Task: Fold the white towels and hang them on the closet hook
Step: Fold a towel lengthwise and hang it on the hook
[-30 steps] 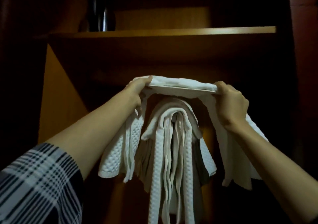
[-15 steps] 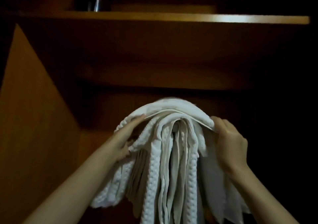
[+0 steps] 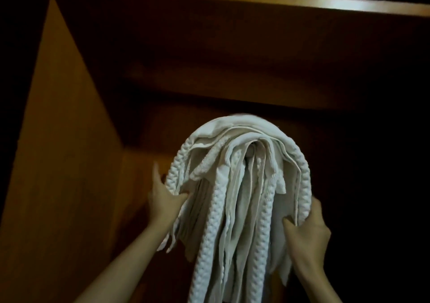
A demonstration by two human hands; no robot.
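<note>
- We see a bundle of white towels (image 3: 242, 186) hanging in a dim wooden closet, draped in an arch over a support at the top; the hook itself is hidden under the cloth.
- The outermost towel (image 3: 235, 125) lies over the top of the bundle, its waffle-textured edges running down both sides, while the inner layers fall in long narrow folds towards the bottom of the view.
- Our left hand (image 3: 162, 198) meets the left side of the bundle: the thumb presses into the cloth at the front, and the fingers reach up behind the textured edge, so the edge is gripped between them.
- Our right hand (image 3: 307, 233) holds the right side lower down: the thumb lies against the front of the cloth, and the fingers curl round the outer edge from behind, clamping it.
- Both forearms rise from the lower corners of the view towards the bundle.
- Above the towels we see the dark underside of a wooden shelf (image 3: 349, 5), its front edge catching light at upper right.
- An orange-brown side panel (image 3: 58, 163) forms the closet wall on the left.
</note>
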